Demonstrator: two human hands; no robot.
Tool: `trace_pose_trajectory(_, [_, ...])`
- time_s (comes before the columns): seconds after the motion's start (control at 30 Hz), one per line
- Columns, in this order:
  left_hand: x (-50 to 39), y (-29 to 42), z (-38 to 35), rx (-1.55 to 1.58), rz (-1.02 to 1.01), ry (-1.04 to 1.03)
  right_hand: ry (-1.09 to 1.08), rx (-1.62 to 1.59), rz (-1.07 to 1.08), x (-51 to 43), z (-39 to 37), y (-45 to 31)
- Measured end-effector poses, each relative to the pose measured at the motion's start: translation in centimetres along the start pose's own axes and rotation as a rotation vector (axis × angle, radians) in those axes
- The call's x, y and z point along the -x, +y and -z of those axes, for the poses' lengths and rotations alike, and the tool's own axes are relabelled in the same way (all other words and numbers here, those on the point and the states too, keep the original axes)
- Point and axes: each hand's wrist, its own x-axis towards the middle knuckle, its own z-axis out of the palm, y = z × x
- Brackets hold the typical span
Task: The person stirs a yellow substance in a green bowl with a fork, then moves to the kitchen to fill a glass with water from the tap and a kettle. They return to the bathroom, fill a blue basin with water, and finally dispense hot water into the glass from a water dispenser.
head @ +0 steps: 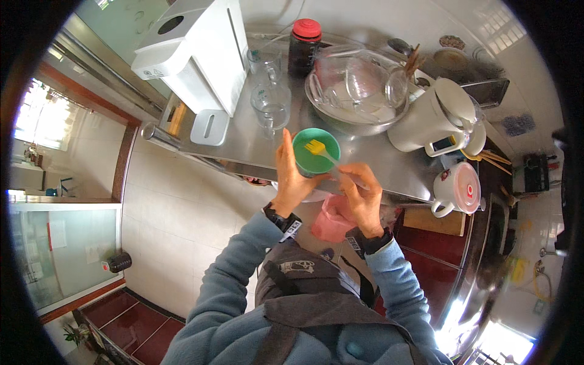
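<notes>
My left hand is wrapped around a green cup, tilted so its inside faces me, just over the front edge of the steel counter. Between the fingers of my right hand is the pale handle of a brush with yellow bristles. Its bristle end is over the mouth of the cup; whether it touches the inside I cannot tell. Glass mugs stand on the counter beyond my left hand. A large steel bowl holding clear lids or containers sits beyond the cup.
At the back left stands a white dispenser with a drip tray. A dark bottle with a red lid is behind the bowl. To the right are a white kettle and a lidded mug. Below hangs a pink bag.
</notes>
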Motion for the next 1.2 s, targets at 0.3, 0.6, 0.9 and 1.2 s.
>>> trace_pose_trajectory(0.3, [-0.1,-0.4,-1.0,-0.171,0.002,-0.009,0.010,-0.093,-0.179,-1.0,-0.7,1.3])
trace_pose_trajectory(0.6, [-0.4,-0.4,-0.5,-0.282,-0.051,-0.021,0.013,-0.077,-0.146,-0.3,-0.6,1.2])
trace_pose_trajectory(0.9, [0.6,-0.2,-0.2,-0.145,0.072,-0.040,-0.006,-0.011,-0.244,-0.8,-0.8,1.6])
trace_pose_trajectory(1.2, [0.3,0.4,5.0,-0.082,0.109,0.193,0.108,-0.087,-0.183,1.6,0.3,0.1])
